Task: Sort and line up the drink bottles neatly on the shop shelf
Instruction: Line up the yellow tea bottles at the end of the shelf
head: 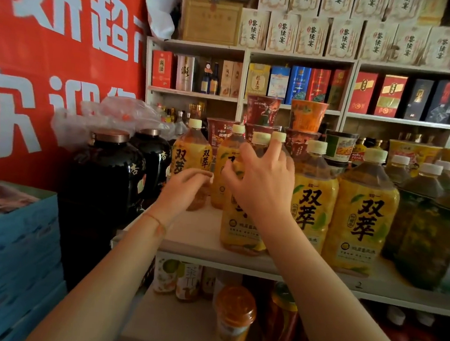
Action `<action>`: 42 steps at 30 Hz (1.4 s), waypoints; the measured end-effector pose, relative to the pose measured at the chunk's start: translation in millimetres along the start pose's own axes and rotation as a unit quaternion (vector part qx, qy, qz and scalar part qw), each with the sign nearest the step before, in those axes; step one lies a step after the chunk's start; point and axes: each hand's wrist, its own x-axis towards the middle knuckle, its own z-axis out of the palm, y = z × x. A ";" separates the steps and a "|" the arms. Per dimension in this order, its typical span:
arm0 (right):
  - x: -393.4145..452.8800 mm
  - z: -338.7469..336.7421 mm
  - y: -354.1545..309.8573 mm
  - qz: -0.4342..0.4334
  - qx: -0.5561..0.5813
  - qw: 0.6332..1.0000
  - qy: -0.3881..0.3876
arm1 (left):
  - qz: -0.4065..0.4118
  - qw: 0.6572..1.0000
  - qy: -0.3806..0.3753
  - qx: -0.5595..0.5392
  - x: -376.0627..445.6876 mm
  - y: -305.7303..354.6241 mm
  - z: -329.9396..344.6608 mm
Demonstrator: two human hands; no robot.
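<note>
Several yellow-labelled tea bottles with cream caps stand on the white shelf (194, 230). My left hand (187, 187) reaches in from the left, its half-curled fingers against the side of the leftmost back bottle (191, 151). Fingers spread, my right hand (260, 184) lies over the upper part of a front bottle (240, 231); the fingertips reach its cap and the caps behind. Another bottle (223, 186) stands between my hands. To the right, two more yellow bottles (313, 205) (364, 215) stand side by side at the front. Dark green tea bottles (418, 220) follow at the far right.
Two black ceramic jars (103, 176) stand left of the shelf, and stacked blue cartons (10, 246) are nearer me. Instant noodle cups (307, 120) are piled behind the bottles. Boxed liquor fills the upper shelves. Smaller drink bottles (234, 315) sit on the shelf below.
</note>
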 end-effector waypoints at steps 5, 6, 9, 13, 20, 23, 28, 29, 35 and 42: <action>6.5 4.0 -3.4 0.004 0.078 0.996 0.040 | 0.049 0.975 -0.209 0.049 -6.2 0.4 22.5; 7.1 5.0 -3.9 0.001 0.092 0.994 0.052 | 0.068 0.976 -0.197 0.059 -6.5 -4.0 31.4; 8.0 6.4 -4.4 0.002 0.144 0.988 0.059 | 0.103 0.988 -0.097 0.056 -8.2 -6.8 44.8; 12.6 6.0 -14.4 -0.008 0.237 0.971 -0.012 | 0.097 0.994 -0.045 0.021 -8.1 -12.6 21.9; 14.6 -24.3 -31.0 0.031 0.391 0.918 -0.056 | 0.133 0.983 -0.035 -0.125 -26.9 4.0 3.3; 12.6 -50.4 -17.5 0.103 0.363 0.924 -0.059 | 0.185 0.974 -0.032 -0.128 -36.8 21.9 24.9; -0.6 -92.8 19.2 0.127 0.231 0.964 -0.044 | 0.229 0.962 -0.040 -0.147 -53.8 36.9 82.7; -4.3 -99.0 29.7 0.129 0.218 0.967 -0.042 | 0.235 0.960 -0.039 -0.146 -59.3 40.1 95.1; -23.3 -123.1 94.6 0.168 0.228 0.959 -0.023 | 0.263 0.964 -0.043 -0.021 -89.2 64.3 152.9; -37.5 -134.1 153.6 0.187 0.204 0.961 -0.022 | 0.359 0.885 0.207 0.214 -76.6 42.2 176.8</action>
